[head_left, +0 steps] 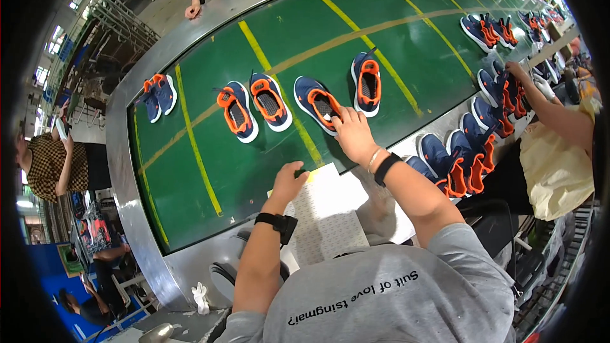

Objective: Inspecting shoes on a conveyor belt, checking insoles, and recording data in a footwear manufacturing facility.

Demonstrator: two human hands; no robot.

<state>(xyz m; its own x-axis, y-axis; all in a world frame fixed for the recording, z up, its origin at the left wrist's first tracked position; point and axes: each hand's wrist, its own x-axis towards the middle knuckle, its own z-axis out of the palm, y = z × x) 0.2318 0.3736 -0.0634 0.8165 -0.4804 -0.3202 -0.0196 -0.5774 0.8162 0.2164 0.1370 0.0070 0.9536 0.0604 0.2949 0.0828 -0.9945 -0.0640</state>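
My right hand (353, 132) is closed at the heel end of a navy sneaker (309, 92) with an orange lining, its fingers at the collar and partly inside the opening. A small white patch shows inside that shoe. My left hand (287, 185) is beside the upper edge of a sheet of small printed labels (324, 222), thumb and forefinger apart; its other fingers are partly hidden. To the right of the held shoe stands another matching sneaker (367, 86). Left of it, two more sneakers (270, 103) stand side by side on the green belt (305, 38).
Further left on the belt is another pair of sneakers (157, 97). Several sneakers (467, 152) line the metal edge at my right, near a co-worker's arm (556, 111). Across the belt, another person's hands (194, 9) rest by the metal rim (254, 1).
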